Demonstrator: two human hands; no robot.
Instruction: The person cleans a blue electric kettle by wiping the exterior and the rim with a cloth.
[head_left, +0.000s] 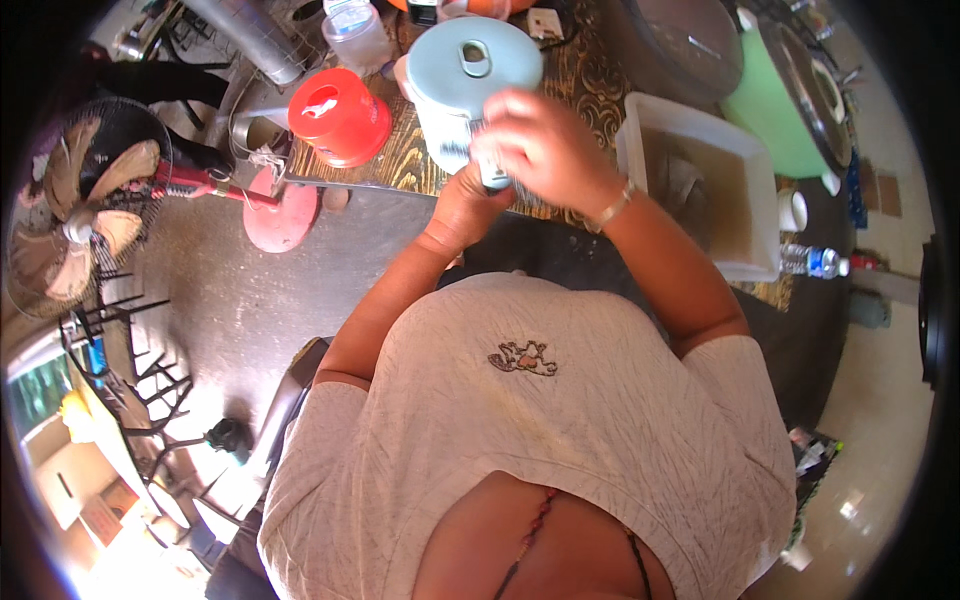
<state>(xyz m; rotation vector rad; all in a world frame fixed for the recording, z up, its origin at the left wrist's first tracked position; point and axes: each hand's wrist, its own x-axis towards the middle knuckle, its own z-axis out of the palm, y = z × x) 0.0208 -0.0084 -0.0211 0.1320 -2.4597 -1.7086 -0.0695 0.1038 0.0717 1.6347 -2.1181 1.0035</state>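
A container with a pale blue lid (450, 71) stands near the table's front edge. Just in front of it, my left hand (469, 210) grips a small pale object (493, 174) with a dark end; its exact kind cannot be told. My right hand (536, 146) is over the same object, its fingers bent and blurred, so its hold is unclear. To the left of the container is a red plastic tissue holder (341, 120) with white tissue in its top opening.
The patterned table (409, 161) also bears a clear plastic jar (358, 41) and a white tub of murky water (724, 202). A green container (780, 105) and a water bottle (814, 262) lie to the right. A fan (79, 225) stands at left.
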